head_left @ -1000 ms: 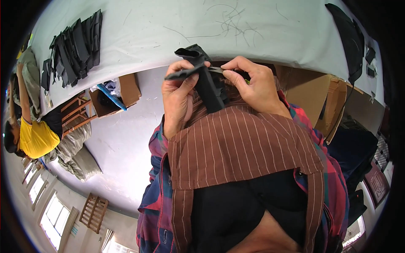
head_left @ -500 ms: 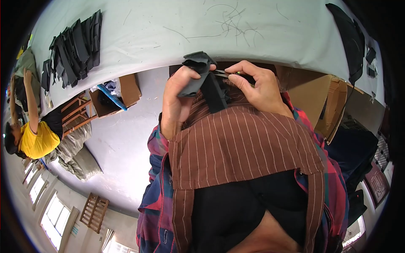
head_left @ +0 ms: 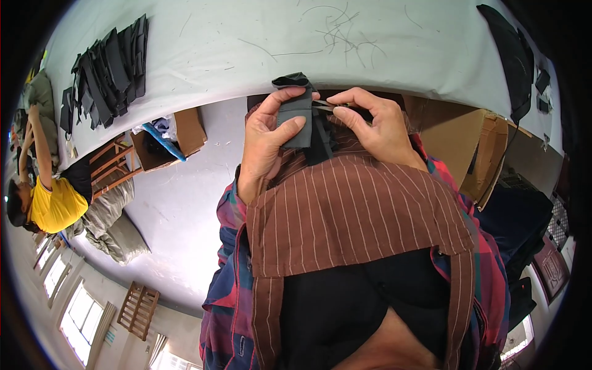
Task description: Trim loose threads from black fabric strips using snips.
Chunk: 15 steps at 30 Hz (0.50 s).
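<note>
i hold a small piece of dark grey cloth point(head_left: 298, 114) in my left hand point(head_left: 269, 139). my thumb lies flat on the front of it and my other fingers curl round behind, so my hand is closed on it. the cloth stands up in front of my chest, just at the edge of the table point(head_left: 246, 43). its top is folded over and pokes up past my fingers.

my right hand point(head_left: 376, 126) is just beside it. my fingers are pinched shut on a small pair of metal snips point(head_left: 327, 106). the thin tips point left and touch the right edge of the cloth.

below my hands hangs my brown striped apron point(head_left: 351, 216), and a dark strip of cloth point(head_left: 320, 145) hangs down over the top of it.

on the table, far to my left, lies a pile of dark cloth pieces point(head_left: 108, 77). loose threads point(head_left: 336, 31) lie on the table well past my hands. a big dark piece of cloth point(head_left: 512, 55) lies far to my right.

under the table there is a brown cardboard box point(head_left: 478, 145) on my right and an open box point(head_left: 176, 132) on my left. a person in a yellow top point(head_left: 52, 203) is far off to my left.
</note>
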Motion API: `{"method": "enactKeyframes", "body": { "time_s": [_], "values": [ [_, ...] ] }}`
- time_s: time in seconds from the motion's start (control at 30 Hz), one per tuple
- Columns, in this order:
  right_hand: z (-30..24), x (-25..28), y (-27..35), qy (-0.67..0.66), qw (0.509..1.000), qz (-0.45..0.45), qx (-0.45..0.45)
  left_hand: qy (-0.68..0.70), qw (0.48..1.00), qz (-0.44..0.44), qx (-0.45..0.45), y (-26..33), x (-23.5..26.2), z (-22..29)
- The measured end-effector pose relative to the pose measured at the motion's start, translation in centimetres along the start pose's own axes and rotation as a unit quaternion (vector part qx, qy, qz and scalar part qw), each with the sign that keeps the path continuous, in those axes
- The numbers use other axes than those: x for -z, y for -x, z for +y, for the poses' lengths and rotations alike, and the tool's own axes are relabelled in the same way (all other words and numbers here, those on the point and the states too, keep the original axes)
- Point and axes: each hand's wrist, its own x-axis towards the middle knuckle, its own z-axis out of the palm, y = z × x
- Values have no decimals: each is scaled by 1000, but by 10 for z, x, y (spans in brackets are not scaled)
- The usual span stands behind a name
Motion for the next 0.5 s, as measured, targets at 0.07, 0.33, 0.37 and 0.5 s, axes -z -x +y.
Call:
{"method": "enactKeyframes", "body": {
  "time_s": [0.07,0.33,0.37,0.5],
  "values": [
    [0,0,0,-4,1000,0,-12,-8,1000,1,1,0,0,0],
    [0,-1,0,-18,1000,9,-21,-20,1000,3,1,1,-3,1],
    [0,-1,0,-14,1000,9,-7,-22,1000,2,1,1,-3,1],
    [-3,0,-1,52,997,15,63,-21,1000,-1,1,0,-3,0]
  ]
}}
